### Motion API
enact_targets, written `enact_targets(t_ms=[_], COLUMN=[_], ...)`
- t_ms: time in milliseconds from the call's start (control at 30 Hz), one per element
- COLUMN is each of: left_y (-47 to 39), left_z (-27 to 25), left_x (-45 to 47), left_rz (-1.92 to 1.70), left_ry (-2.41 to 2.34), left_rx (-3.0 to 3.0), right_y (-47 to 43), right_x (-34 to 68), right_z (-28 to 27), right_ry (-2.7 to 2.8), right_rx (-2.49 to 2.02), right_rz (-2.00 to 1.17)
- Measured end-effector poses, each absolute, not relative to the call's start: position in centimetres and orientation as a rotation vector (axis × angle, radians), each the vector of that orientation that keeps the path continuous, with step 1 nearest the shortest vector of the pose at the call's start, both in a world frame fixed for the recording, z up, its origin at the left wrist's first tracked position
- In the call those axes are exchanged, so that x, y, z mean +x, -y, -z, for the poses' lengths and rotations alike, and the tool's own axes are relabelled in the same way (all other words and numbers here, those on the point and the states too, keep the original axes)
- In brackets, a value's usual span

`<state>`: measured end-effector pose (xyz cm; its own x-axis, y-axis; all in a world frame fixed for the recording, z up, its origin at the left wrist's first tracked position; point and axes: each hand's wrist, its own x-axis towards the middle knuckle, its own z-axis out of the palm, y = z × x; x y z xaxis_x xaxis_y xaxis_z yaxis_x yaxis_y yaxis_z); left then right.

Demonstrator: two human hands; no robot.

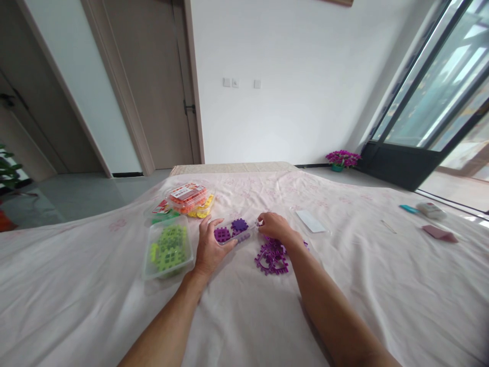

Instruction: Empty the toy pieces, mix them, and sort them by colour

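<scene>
A clear plastic box (242, 237) with purple notched building pieces (239, 225) in it sits in front of me. My left hand (211, 244) grips its left end, thumb along the near side and fingers on the far side. At the right end, my right hand (275, 227) has its fingers pinched on the box's edge; the fingertips are partly hidden. Beneath and beside my right wrist lies a loose pile of purple pieces (272, 257). Left of my left hand stands a translucent box of lime-green pieces (170, 247).
Behind the green box are stacked packs of orange pieces (188, 196) and yellow pieces (202, 208). A clear lid with a white label (310, 221) lies right of my hand. Farther right are a pink folded item (439, 233) and a white packet (431, 210) on the cloth (351, 285).
</scene>
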<state>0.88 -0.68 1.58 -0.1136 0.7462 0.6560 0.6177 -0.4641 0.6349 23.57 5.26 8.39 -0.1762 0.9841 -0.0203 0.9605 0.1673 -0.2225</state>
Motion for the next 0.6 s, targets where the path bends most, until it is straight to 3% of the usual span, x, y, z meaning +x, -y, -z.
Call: enact_targets(t_ms=[267,467,600], left_y=[0.7,1.0,1.1], left_z=[-1.6,-1.8,-1.9], left_x=[0.8,1.0,1.0], left_rz=[-1.601,-1.519,-1.513], left_ry=[-1.536,-1.492,-1.480], left_rx=[1.963,1.950,1.960], right_y=[-4.9,-4.0,-3.6], right_x=[25.4,23.1,20.5], right_z=[-12.1,-12.4,-10.8], right_ry=[1.792,1.665,1.764], right_rx=[-1.747,-1.270,-1.197], right_rz=[-0.309,-0.839,-1.138])
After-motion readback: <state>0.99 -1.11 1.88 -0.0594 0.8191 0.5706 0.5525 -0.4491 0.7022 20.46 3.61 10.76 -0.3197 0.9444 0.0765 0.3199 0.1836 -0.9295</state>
